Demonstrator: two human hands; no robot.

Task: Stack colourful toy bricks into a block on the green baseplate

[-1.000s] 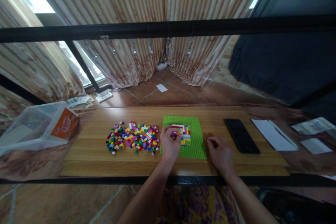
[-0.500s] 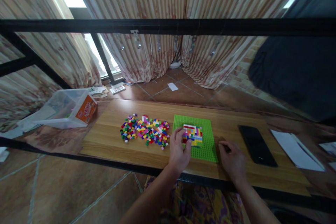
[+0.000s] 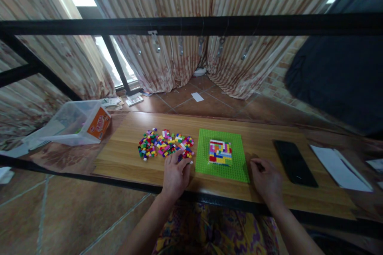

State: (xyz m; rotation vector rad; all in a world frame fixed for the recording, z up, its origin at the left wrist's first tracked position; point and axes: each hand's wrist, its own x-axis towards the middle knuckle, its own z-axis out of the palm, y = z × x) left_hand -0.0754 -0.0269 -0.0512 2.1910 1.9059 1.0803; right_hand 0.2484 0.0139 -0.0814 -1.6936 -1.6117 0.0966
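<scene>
My left hand (image 3: 175, 175) is over the near edge of a pile of small coloured bricks (image 3: 164, 143), thumb and fingers apart, with nothing visible between them. To its right lies a green studded baseplate (image 3: 239, 159). On that plate sits a flat, roughly square build (image 3: 220, 152) of multicoloured bricks, with red, white, yellow and blue pieces. My right hand (image 3: 266, 177) rests on the table just right of the plate, fingers curled and the thumb against the index finger. Whatever those curled fingers may hold is hidden.
A dark phone (image 3: 295, 163) lies right of my right hand, with white paper (image 3: 341, 167) beyond it. A clear plastic bin (image 3: 74, 123) with an orange label stands left of the wooden table (image 3: 119, 151). A black metal rail (image 3: 191, 26) crosses in front of the curtains.
My left hand has moved left from the build to the brick pile, uncovering the build. My right hand stays curled in about the same place.
</scene>
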